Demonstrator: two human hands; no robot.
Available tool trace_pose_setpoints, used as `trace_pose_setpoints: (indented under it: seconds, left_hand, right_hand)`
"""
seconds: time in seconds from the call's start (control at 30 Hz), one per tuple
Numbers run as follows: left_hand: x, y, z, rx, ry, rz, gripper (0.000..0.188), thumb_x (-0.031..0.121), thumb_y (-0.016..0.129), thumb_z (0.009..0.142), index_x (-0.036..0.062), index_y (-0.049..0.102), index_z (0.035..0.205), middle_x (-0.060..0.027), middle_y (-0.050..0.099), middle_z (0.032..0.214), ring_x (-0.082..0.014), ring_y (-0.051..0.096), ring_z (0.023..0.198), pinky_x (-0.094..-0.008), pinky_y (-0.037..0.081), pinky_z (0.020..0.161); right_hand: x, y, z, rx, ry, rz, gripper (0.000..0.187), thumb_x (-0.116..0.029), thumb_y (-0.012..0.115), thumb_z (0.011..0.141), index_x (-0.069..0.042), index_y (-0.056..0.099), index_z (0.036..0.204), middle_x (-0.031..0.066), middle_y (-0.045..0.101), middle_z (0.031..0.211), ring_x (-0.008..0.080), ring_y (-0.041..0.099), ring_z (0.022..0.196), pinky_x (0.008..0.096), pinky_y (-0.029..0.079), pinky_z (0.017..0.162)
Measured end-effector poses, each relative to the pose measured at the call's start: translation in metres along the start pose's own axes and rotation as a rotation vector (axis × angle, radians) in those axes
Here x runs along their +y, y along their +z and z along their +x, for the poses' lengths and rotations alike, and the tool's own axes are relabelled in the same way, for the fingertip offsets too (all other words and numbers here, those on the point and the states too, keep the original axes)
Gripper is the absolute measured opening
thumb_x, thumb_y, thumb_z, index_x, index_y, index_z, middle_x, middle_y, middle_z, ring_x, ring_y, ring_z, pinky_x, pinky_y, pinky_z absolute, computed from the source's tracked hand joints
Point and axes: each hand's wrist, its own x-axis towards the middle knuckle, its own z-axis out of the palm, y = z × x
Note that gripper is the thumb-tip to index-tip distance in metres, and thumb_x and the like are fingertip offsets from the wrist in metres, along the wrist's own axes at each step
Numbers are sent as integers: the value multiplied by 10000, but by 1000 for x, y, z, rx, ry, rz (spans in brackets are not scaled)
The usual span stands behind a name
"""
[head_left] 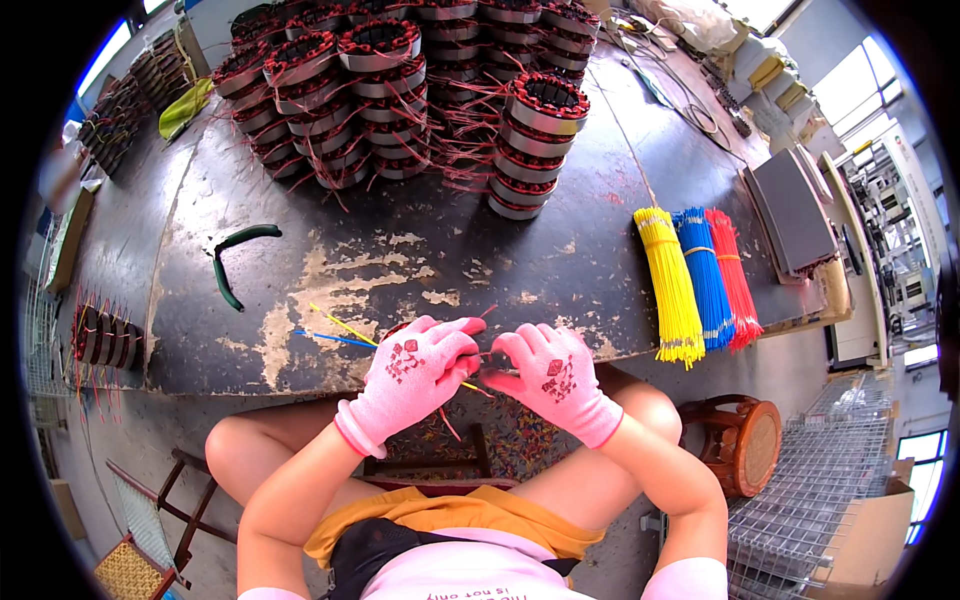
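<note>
Both my hands wear pink gloves and meet at the table's front edge. My left hand (420, 362) is closed, its thumb and fingers pinching wires. A yellow wire (340, 324) and a blue wire (337, 339) stick out on its left side, and thin red wire ends show around it. A dark red edge, perhaps of a wound stator, peeks out behind the knuckles; the rest is hidden. My right hand (548, 375) is pinched close beside the left one, with a thin reddish wire at its fingertips.
Stacks of wound motor stators (380, 75) fill the table's far side, with one separate stack (540, 145). Green-handled pliers (232, 262) lie at left. Bundles of yellow wires (668, 285), blue wires (704, 280) and red wires (733, 280) lie at right. A wooden stool (735, 445) stands below.
</note>
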Motion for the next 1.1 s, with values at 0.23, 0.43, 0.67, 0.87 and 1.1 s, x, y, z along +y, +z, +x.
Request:
trace_pose_setpoints:
  seconds: [0.23, 0.43, 0.67, 0.87, 1.1]
  left_hand:
    - [2, 0, 0, 14, -26, -6, 86, 142, 700, 850, 104, 671, 921, -4, 699, 1245, -270, 645, 902, -404, 554, 799]
    - [0, -1, 1, -1, -2, -13, 76, 141, 703, 847, 104, 675, 907, 2, 699, 1248, -262, 642, 886, -394, 555, 795]
    - [0, -2, 0, 9, 33, -11, 116, 127, 712, 837, 112, 660, 940, -1, 697, 1209, -263, 639, 879, -400, 556, 785]
    - [0, -3, -4, 9, 24, 9, 167, 88, 693, 833, 95, 674, 998, -57, 698, 1196, -312, 635, 892, -410, 539, 796]
    - [12, -48, -1, 104, -3, 74, 234, 54, 617, 911, 70, 670, 1138, -140, 666, 1260, -355, 647, 1097, -421, 533, 939]
  right_hand:
    - [2, -10, -1, -76, 78, 24, 401, -460, 795, 770, -118, 635, 907, 31, 631, 858, 217, 659, 817, 358, 512, 702]
    - [5, -7, 17, -103, -230, -65, 158, -271, 680, 861, -130, 612, 846, 14, 594, 833, 214, 633, 821, 354, 492, 699]
    - [10, 1, 6, -387, 877, 1467, 274, -303, 616, 986, -39, 685, 970, 18, 682, 857, 68, 556, 668, 226, 429, 590]
    - [1, -16, 12, -344, 742, 953, 356, -353, 609, 1013, -7, 691, 1019, 4, 666, 812, 70, 575, 694, 246, 457, 610]
    - [-1, 15, 15, -371, 605, 963, 403, -369, 672, 957, 12, 645, 828, 65, 615, 698, 159, 587, 660, 347, 458, 611]
